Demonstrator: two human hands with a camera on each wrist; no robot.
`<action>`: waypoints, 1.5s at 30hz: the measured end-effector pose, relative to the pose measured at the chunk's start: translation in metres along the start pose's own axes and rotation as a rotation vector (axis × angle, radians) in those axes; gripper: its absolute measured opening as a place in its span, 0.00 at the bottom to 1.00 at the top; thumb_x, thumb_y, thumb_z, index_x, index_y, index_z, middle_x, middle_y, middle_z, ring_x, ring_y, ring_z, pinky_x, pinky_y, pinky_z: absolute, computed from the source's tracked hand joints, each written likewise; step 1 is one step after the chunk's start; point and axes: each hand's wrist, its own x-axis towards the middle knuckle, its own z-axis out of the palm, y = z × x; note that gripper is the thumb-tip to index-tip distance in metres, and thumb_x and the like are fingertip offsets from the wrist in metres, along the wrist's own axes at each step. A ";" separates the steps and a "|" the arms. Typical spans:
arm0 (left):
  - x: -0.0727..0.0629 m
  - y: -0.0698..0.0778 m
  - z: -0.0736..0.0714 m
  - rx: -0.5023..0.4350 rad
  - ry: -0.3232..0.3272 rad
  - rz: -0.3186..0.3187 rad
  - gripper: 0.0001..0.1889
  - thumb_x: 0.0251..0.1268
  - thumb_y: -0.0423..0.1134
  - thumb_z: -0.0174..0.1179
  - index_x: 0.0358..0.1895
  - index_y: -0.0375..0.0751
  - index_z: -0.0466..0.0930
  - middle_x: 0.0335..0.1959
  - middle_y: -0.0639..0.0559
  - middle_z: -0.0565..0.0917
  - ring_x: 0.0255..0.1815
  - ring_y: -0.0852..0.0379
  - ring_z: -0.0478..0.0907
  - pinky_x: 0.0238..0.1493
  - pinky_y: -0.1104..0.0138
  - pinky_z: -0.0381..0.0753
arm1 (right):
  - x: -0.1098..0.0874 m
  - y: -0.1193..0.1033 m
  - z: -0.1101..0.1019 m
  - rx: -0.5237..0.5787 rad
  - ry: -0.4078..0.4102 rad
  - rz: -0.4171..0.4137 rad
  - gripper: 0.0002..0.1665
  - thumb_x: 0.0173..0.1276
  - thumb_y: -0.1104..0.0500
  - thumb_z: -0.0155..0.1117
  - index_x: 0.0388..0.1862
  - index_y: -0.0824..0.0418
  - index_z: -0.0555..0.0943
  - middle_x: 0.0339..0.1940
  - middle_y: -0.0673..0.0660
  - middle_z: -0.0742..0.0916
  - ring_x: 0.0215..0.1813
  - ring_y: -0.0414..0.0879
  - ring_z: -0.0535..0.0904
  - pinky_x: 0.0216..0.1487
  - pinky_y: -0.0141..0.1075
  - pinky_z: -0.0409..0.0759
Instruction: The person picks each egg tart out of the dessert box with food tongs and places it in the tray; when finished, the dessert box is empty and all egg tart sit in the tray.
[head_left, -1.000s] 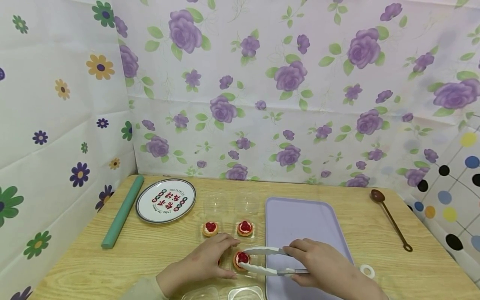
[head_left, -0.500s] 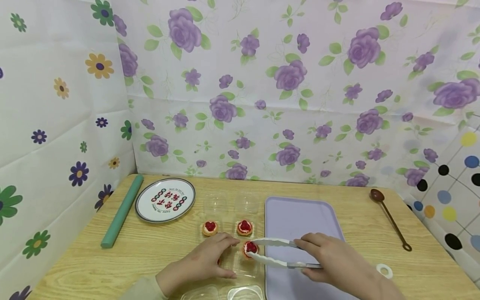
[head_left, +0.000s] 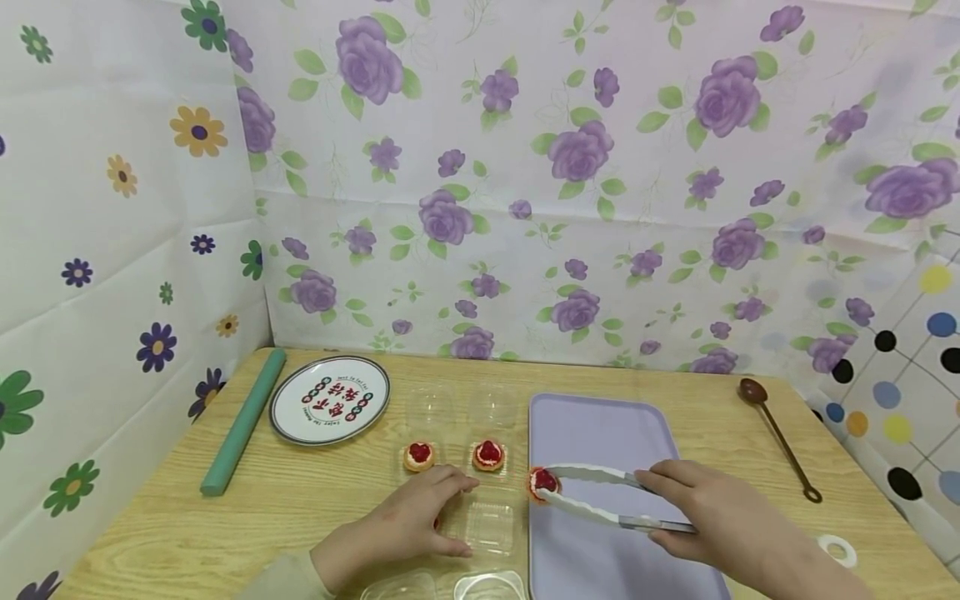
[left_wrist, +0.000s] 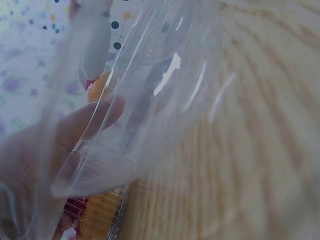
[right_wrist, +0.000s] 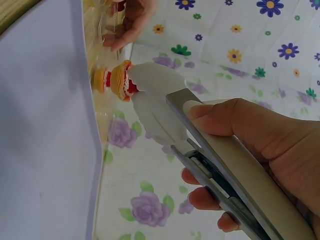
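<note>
My right hand (head_left: 731, 521) grips tongs (head_left: 600, 473) with white scalloped tips. Between the tips is a small tart (head_left: 542, 482) with a red topping and white cream, above the left edge of the lilac tray (head_left: 600, 429). In the right wrist view the tart (right_wrist: 120, 82) hangs tilted, its topping toward the tongs. Left of the tray, my left hand (head_left: 408, 517) holds a clear plastic box (left_wrist: 150, 115), thumb and fingers curved round its side. Another tart (left_wrist: 100, 215) is partly hidden by that hand. Bare of any tart is the box compartment (head_left: 491, 529) beside it.
Two tarts, a left one (head_left: 419, 456) and a right one (head_left: 488, 455), sit in clear compartments further back. Clear lids (head_left: 491, 586) stand open at front and back. A patterned plate (head_left: 330, 400), green roller (head_left: 243, 425), brown spoon (head_left: 780, 437) and white ring (head_left: 836, 550) lie around.
The right hand has lifted the tart out of its clear compartment with the tongs and carried it right, to the tray's edge. The left hand has stayed in place.
</note>
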 end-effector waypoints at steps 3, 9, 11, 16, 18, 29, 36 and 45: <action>-0.001 -0.001 0.000 -0.002 0.000 -0.002 0.39 0.48 0.57 0.71 0.64 0.43 0.72 0.56 0.54 0.76 0.58 0.55 0.74 0.62 0.59 0.75 | -0.006 0.004 -0.002 -0.008 -0.017 0.024 0.31 0.56 0.42 0.71 0.54 0.57 0.81 0.47 0.50 0.84 0.40 0.43 0.83 0.34 0.32 0.83; -0.001 0.000 -0.001 -0.011 -0.010 -0.013 0.39 0.48 0.57 0.71 0.64 0.43 0.71 0.57 0.53 0.76 0.59 0.54 0.74 0.63 0.58 0.75 | -0.018 0.011 -0.006 -0.003 -0.095 0.117 0.32 0.55 0.38 0.70 0.54 0.55 0.82 0.47 0.49 0.85 0.40 0.44 0.83 0.33 0.34 0.83; 0.000 0.001 -0.001 -0.013 -0.013 -0.015 0.39 0.48 0.56 0.71 0.64 0.43 0.71 0.58 0.53 0.76 0.59 0.54 0.74 0.63 0.58 0.75 | -0.023 0.015 -0.007 -0.003 -0.118 0.146 0.33 0.56 0.37 0.69 0.54 0.55 0.82 0.47 0.48 0.84 0.40 0.42 0.83 0.33 0.33 0.82; 0.000 0.002 -0.001 -0.012 -0.015 -0.019 0.39 0.48 0.56 0.72 0.64 0.43 0.71 0.58 0.53 0.76 0.59 0.53 0.74 0.63 0.58 0.75 | -0.038 0.025 -0.005 0.048 -0.219 0.225 0.35 0.57 0.35 0.65 0.55 0.56 0.81 0.47 0.47 0.83 0.39 0.40 0.81 0.31 0.32 0.80; 0.001 0.002 -0.001 -0.011 -0.015 -0.017 0.39 0.48 0.56 0.72 0.64 0.43 0.71 0.58 0.53 0.76 0.59 0.53 0.74 0.63 0.58 0.75 | -0.044 0.030 -0.003 0.058 -0.258 0.248 0.35 0.57 0.34 0.64 0.55 0.57 0.81 0.47 0.47 0.83 0.39 0.43 0.81 0.32 0.34 0.81; 0.000 0.002 -0.001 -0.011 -0.010 -0.020 0.39 0.47 0.56 0.72 0.63 0.43 0.72 0.57 0.53 0.76 0.58 0.54 0.74 0.63 0.59 0.75 | -0.064 0.045 0.005 0.061 -0.371 0.332 0.34 0.57 0.36 0.66 0.55 0.56 0.81 0.48 0.50 0.84 0.40 0.48 0.83 0.34 0.42 0.82; 0.001 0.002 -0.002 -0.002 -0.020 -0.021 0.39 0.48 0.56 0.72 0.64 0.42 0.71 0.57 0.52 0.76 0.58 0.54 0.74 0.63 0.59 0.75 | -0.070 0.050 0.008 0.109 -0.459 0.386 0.35 0.58 0.35 0.64 0.55 0.58 0.81 0.49 0.50 0.83 0.39 0.48 0.82 0.34 0.43 0.83; 0.000 0.003 -0.003 0.082 0.011 0.006 0.40 0.47 0.58 0.71 0.64 0.43 0.72 0.56 0.52 0.76 0.56 0.54 0.74 0.61 0.60 0.75 | -0.071 0.051 0.010 0.165 -0.470 0.426 0.37 0.58 0.35 0.65 0.56 0.60 0.80 0.51 0.52 0.83 0.39 0.48 0.83 0.34 0.42 0.83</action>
